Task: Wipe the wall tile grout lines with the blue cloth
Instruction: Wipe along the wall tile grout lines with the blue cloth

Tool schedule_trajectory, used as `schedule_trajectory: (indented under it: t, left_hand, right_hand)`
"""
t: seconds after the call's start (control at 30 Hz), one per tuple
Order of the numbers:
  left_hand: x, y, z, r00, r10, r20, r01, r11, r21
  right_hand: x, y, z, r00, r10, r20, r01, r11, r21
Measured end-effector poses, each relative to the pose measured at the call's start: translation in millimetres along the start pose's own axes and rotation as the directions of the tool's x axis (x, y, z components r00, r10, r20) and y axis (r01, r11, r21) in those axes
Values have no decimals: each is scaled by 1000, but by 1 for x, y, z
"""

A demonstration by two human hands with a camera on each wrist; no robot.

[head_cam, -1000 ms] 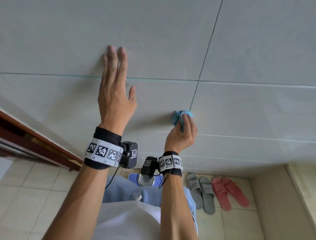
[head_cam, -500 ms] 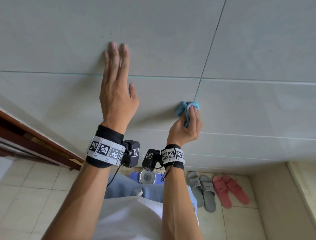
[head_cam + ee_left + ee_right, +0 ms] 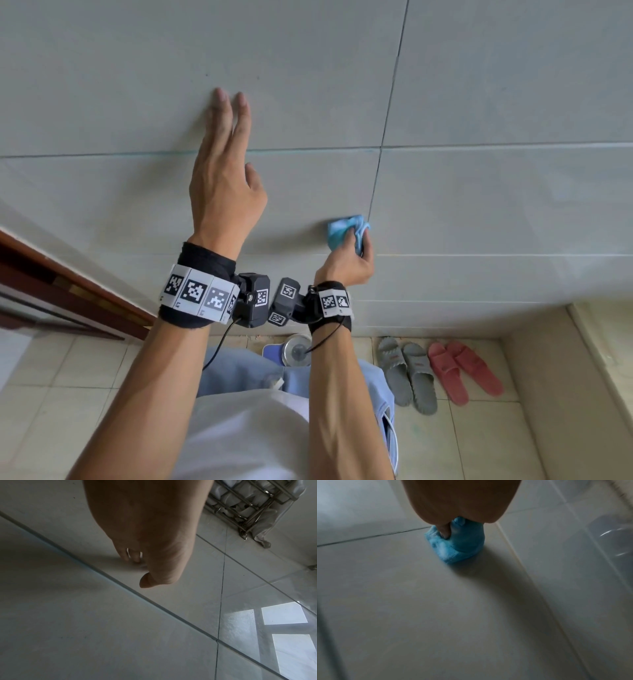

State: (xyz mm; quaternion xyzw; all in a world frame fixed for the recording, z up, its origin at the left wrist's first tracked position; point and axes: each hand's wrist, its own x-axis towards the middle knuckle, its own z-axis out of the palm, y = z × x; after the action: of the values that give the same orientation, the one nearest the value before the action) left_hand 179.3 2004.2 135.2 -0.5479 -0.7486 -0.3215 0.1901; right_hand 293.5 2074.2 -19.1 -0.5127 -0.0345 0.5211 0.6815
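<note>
Low at centre right of the head view, the right hand (image 3: 346, 262) gripped the blue cloth (image 3: 342, 231), bunched into a wad and pressed to the wall tile just beside the vertical grout line (image 3: 375, 186). Soft, light and easily crushed, the cloth likely handles best balled firmly in the fingers, as the right wrist view showed. At upper centre, the left hand (image 3: 224, 178) lay with straight fingers against the wall tile (image 3: 102, 85).

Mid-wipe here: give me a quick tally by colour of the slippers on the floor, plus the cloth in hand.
Grey slippers: 2
Pink slippers: 2
Blue cloth, held in the right hand: 1
Total: 5
</note>
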Motion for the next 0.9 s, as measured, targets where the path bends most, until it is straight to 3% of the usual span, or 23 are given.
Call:
schedule_trajectory:
  t: [0.27,0.4,0.5,0.63,0.67,0.8,0.9]
  left_hand:
    - [27,7,-44,999,-30,-18,29,998,-55]
    - [32,1,-58,999,-40,-26,40,999,19]
    - [36,-9,-64,998,-59,-10,59,998,30]
    - [42,-22,-82,995,-39,87,40,999,-10]
    - [43,-26,-89,994,-24,110,26,999,-19]
    - [48,-47,-112,985,60,161,-53,997,-50]
    - [55,-64,-127,987,102,126,-97,994,-44]
  right_hand:
    - [-20,-54,41,952,-273,137,267,962,64]
    - [-27,-70,45,889,-420,183,414,907,72]
    - [-30,-81,62,783,-588,206,591,805,52]
    - [-31,-76,62,560,-785,266,826,553,-107]
    - [-31,-73,61,526,-806,272,850,509,-136]
    - [-39,-66,66,508,-823,255,859,464,-215]
    - [-67,-48,73,517,-799,307,855,465,-229]
